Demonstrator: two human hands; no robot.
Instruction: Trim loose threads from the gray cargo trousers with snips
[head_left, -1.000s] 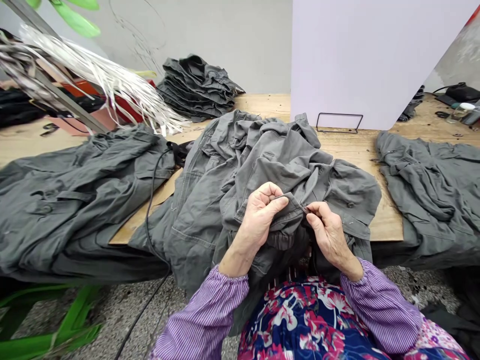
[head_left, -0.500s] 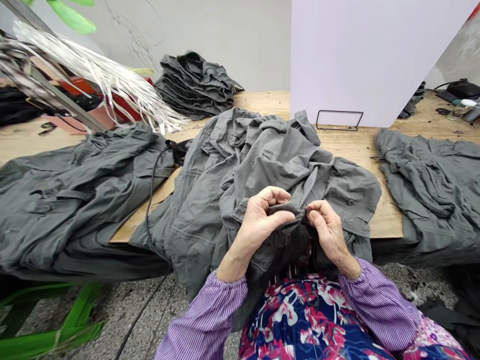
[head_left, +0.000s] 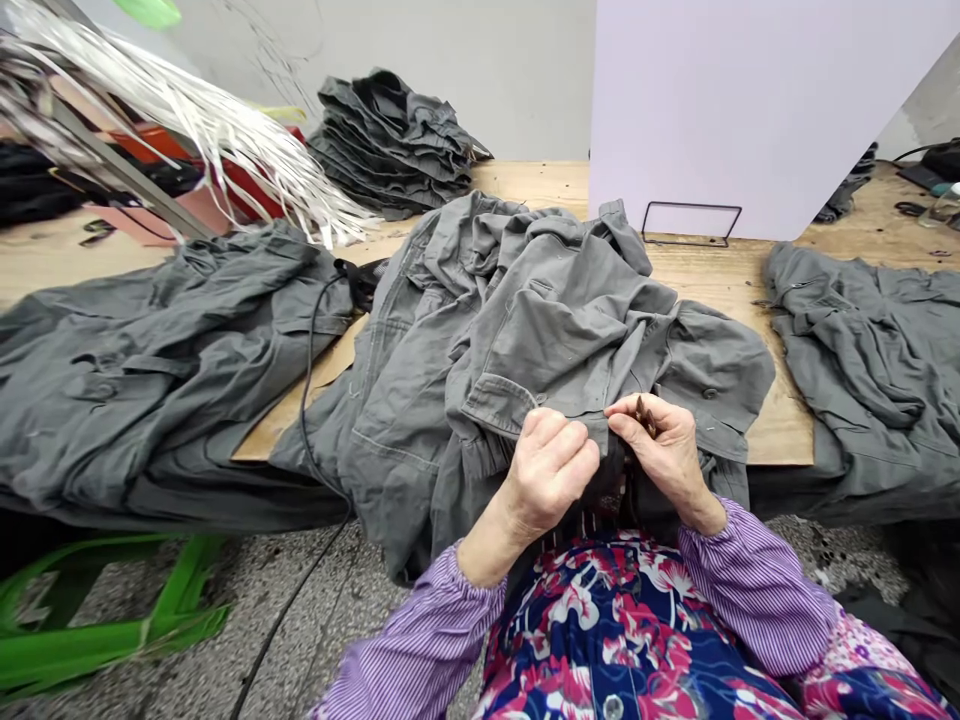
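Note:
A grey jacket-like garment with a pocket flap and button is spread over the table edge in front of me. My left hand is closed on its near edge, knuckles up. My right hand has thumb and index finger pinched together at the same edge, just right of the left hand. Dark pointed tips of small thread snips stick out between its fingers; the rest of the tool is hidden in the palm. Whether the right fingertips hold cloth or a loose thread is too small to tell.
More grey garments lie at left and right. A folded grey stack stands at the back, near white strips. A pale panel rises behind. A black cable hangs over the edge; a green stool is below.
My left hand has turned from a palm-up hold to a closed, knuckles-up grip on the edge. My right hand has rotated, bringing the snips' tips into sight. The view has dipped slightly.

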